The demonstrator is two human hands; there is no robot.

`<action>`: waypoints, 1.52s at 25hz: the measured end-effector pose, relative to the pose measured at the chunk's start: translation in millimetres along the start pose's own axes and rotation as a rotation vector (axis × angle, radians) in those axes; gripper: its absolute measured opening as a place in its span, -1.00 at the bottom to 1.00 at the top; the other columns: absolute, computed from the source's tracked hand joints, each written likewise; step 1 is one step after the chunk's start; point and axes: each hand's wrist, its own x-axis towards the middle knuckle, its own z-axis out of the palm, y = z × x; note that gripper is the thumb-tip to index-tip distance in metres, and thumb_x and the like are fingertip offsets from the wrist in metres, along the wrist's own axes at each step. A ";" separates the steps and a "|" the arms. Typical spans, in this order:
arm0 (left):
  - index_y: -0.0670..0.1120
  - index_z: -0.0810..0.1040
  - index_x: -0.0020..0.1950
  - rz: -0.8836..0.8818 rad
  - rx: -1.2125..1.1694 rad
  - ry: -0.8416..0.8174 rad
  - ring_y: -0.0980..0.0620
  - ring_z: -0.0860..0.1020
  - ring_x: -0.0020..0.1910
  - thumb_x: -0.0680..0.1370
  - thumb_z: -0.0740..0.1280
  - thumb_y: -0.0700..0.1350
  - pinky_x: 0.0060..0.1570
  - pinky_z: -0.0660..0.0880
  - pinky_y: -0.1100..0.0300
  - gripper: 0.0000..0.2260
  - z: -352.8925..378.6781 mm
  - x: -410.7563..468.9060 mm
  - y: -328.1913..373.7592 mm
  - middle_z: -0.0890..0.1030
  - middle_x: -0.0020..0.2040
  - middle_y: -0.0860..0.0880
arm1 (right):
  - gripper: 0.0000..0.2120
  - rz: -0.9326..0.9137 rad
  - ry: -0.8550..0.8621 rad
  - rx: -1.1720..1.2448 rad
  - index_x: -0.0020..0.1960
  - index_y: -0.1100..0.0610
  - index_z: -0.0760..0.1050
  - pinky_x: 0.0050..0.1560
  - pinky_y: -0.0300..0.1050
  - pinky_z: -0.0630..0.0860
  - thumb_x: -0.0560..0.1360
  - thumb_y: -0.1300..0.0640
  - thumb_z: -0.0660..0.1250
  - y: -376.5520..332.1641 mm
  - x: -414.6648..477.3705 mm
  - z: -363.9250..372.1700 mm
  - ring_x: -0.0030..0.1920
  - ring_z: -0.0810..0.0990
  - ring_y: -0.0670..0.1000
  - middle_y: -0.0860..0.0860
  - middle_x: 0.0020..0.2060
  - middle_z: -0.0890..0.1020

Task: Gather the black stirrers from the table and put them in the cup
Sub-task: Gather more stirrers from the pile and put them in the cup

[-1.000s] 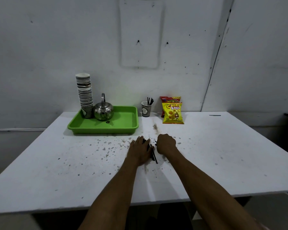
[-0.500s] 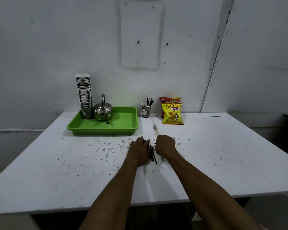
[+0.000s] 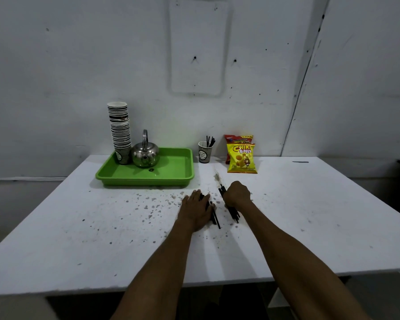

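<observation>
Black stirrers (image 3: 231,210) bunched in closed right hand (image 3: 237,195); left hand (image 3: 196,210) spread flat on strays (image 3: 215,217). Ends best squared on surface (image 3: 310,215) before cup (image 3: 204,152).

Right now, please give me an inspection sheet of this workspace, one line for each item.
Surface: white table, dark specks and a brown smear in the middle.
Job's things: loose black stirrers lie by the left hand; paper cup at the back already holds some stirrers.
Clutter: green tray with cup stack and metal kettle; two snack bags.
Grips: left hand flat, palm down, over stirrers; right hand closed around a stirrer bundle.
Cables: nothing seen.
Surroundings: white wall with small dark holes.
</observation>
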 end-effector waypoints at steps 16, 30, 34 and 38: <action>0.02 0.18 0.53 -0.008 -0.068 0.014 -0.08 -0.02 0.59 0.64 -0.02 0.16 0.55 0.00 -0.13 -0.52 -2.1 1.0 2.4 0.11 0.59 -0.14 | -0.84 0.224 0.085 0.971 -0.13 0.07 0.36 -0.34 -0.14 0.31 0.52 0.02 0.09 6.0 33.9 40.2 -0.37 0.36 0.02 0.04 -0.30 0.43; -0.10 0.22 0.51 0.040 -0.084 0.034 -0.06 0.03 0.59 0.65 0.02 0.08 0.52 0.11 -0.11 -0.53 -2.1 10.2 0.6 0.16 0.58 -0.13 | -0.44 0.132 0.260 0.989 -0.43 0.20 0.41 -0.28 -0.06 0.39 0.52 -0.24 0.25 5.5 13.1 50.6 -0.38 0.50 0.08 0.14 -0.46 0.52; -0.14 0.20 0.51 0.045 -0.040 -0.003 -0.05 0.05 0.58 0.66 0.01 0.07 0.53 0.08 -0.11 -0.52 -1.7 12.6 1.4 0.16 0.58 -0.13 | -0.41 0.075 0.296 0.918 -0.47 0.16 0.38 -0.30 -0.05 0.38 0.54 -0.24 0.21 4.4 14.3 48.3 -0.41 0.49 0.09 0.09 -0.51 0.50; -0.14 0.20 0.52 0.035 -0.062 0.017 -0.04 0.05 0.58 0.65 0.00 0.09 0.53 0.09 -0.11 -0.51 0.9 13.1 0.4 0.15 0.58 -0.12 | -0.38 0.043 0.267 0.825 -0.48 0.17 0.48 -0.27 -0.02 0.48 0.59 -0.20 0.14 11.0 12.6 51.5 -0.40 0.57 0.13 0.10 -0.49 0.58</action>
